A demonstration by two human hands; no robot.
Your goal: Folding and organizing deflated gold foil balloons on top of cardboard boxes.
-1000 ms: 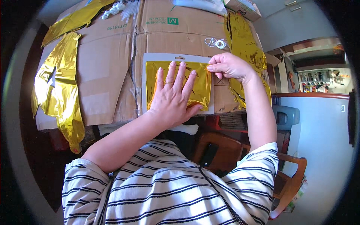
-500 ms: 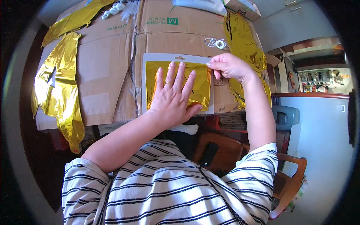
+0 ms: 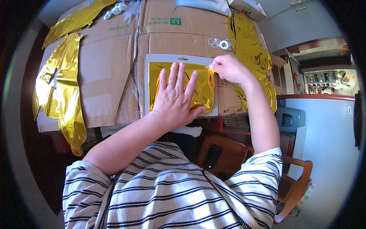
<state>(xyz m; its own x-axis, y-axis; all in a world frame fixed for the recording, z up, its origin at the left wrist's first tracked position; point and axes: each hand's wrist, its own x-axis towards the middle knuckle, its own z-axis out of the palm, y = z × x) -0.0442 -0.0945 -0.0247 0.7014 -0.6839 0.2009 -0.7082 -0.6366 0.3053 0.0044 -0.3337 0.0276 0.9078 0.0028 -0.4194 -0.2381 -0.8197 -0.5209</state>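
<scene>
A folded gold foil balloon (image 3: 204,86) lies on a pale backing card (image 3: 164,58) with a hang hole at its top, close to the near edge of the cardboard. My left hand (image 3: 174,97) rests flat on the foil, fingers spread, a ring on one of them. At the upper right corner of the foil, my right hand (image 3: 230,69) is closed in a pinch, and a crumpled bit of gold foil shows at its fingertips. The left palm hides the middle of the foil.
Flattened cardboard (image 3: 103,72) covers the table. More gold foil balloons lie at the left (image 3: 63,76), at the far left (image 3: 76,23) and at the right (image 3: 249,45). A coil of white string (image 3: 220,44) sits beyond my right hand. Clear thin sticks (image 3: 132,9) lie at the back. A wooden chair (image 3: 299,164) stands at the right.
My right hand has shifted slightly left and in, from the card's edge onto the foil's corner, which it now pinches. My left hand stays pressed in place.
</scene>
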